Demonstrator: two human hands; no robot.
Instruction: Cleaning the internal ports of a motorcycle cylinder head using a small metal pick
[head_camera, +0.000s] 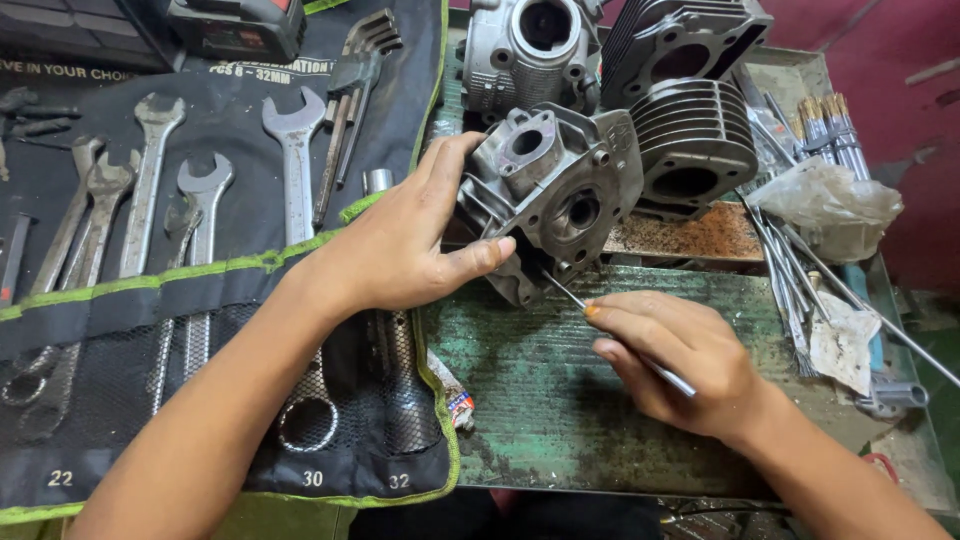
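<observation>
My left hand (400, 245) is closed around the grey cylinder head (548, 195) above the green bench (530, 390), and my right hand (680, 360) pinches a thin metal pick (620, 335) whose long axis points up-left into it.

At the centre of the frame, the left hand (400, 245) grips a grey engine cylinder head (545, 195), tilted over the green bench (520, 390). Lower right, the right hand (680, 360) pinches a thin metal rod (600, 320) whose tip touches the casting. Spanners in a black tool roll (130, 330) fill the left.
</observation>
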